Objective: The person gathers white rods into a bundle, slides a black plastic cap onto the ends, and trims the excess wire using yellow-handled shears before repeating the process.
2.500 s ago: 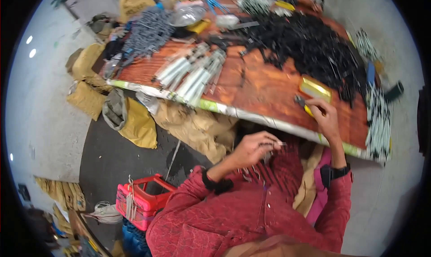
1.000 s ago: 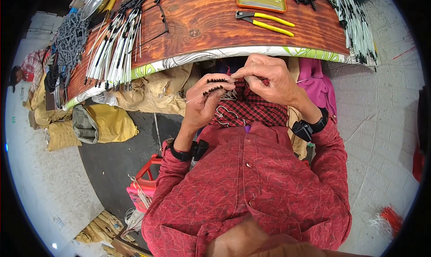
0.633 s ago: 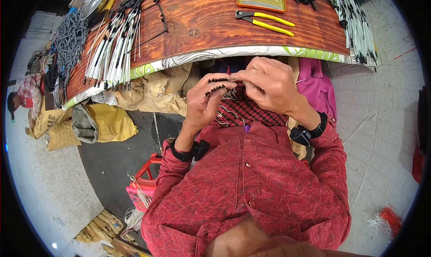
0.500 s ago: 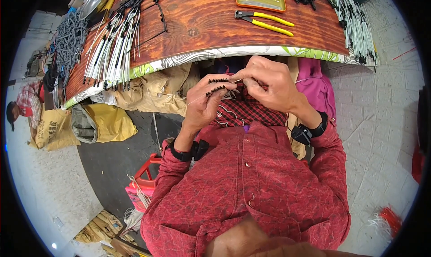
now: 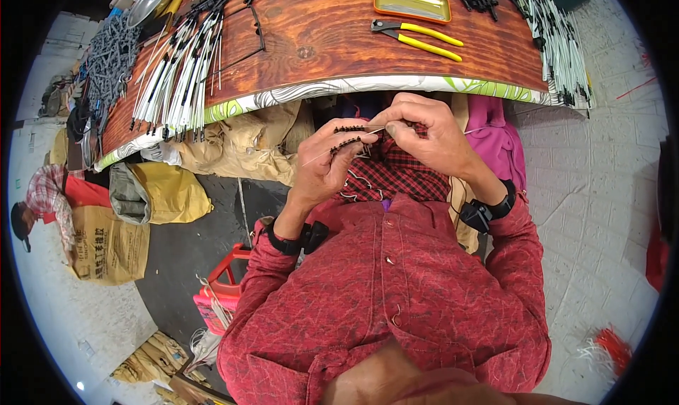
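"Hands?"
"My left hand [image 5: 325, 161], half curled, held black toothed strips [image 5: 346, 144] between its fingers. My right hand [image 5: 428, 140], just right of it, nearly closed, pinched a thin strand [image 5: 376, 128]."
"Doing it well?"
"Steady left, pinch near the tip, I judged."

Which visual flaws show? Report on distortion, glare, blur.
Head view: fisheye bows the table edge and the corners go black; head view: mild glare on the silvery bowl; head view: left hand and right hand show no obvious blur.
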Demonstrator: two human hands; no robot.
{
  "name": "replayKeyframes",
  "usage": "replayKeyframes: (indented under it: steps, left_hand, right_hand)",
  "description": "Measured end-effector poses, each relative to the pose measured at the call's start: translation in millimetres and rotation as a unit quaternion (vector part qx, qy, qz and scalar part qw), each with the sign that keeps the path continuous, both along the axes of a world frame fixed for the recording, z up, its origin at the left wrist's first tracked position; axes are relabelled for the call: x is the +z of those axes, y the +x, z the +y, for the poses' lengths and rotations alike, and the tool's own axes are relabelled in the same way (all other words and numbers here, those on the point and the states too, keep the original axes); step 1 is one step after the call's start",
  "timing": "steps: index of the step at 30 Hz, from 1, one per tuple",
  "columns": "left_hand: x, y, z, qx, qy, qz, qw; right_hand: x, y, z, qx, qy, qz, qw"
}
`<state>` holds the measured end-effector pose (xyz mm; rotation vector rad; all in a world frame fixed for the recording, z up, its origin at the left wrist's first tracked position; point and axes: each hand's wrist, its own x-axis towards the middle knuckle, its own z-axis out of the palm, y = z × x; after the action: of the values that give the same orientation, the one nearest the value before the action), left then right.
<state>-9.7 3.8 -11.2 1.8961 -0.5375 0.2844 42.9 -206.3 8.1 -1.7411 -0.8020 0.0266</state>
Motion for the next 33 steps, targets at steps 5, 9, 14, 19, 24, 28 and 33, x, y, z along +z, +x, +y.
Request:
replayKeyframes:
  steps: [5, 9, 14, 19, 24, 28, 33]
  left_hand:
    - [-1.9, 3.6, -0.7, -0.002, 0.006, -0.023, 1.0]
    - [-0.7, 4.3, -2.7, -0.003, 0.005, -0.019, 1.0]
    - [-1.0, 3.4, -2.3, -0.017, -0.005, 0.01, 1.0]
    - [-1.5, 6.0, -2.8, -0.007, -0.007, -0.018, 1.0]
    - [0.3, 7.1, -3.6, -0.015, -0.011, -0.018, 1.0]
    - [2.3, 6.9, -5.1, -0.013, 0.002, -0.013, 1.0]
    - [-0.9, 6.3, -8.7, 0.005, -0.008, -0.029, 1.0]
  right_hand:
    - [-0.4, -0.5, -1.9, -0.023, -0.032, -0.056, 0.998]
    - [2.8, -1.5, -4.4, -0.036, -0.055, -0.097, 0.993]
    - [0.4, 0.0, -3.5, -0.009, -0.035, 0.003, 0.999]
    - [-4.0, -4.9, -0.3, -0.058, -0.067, -0.162, 0.983]
    - [-5.5, -5.1, 1.1, 0.007, 0.047, 0.227, 0.973]
    - [-5.4, -7.0, -0.3, 0.013, 0.079, 0.277, 0.958]
    - [-7.4, -15.5, 5.5, -0.076, -0.024, -0.01, 0.997]
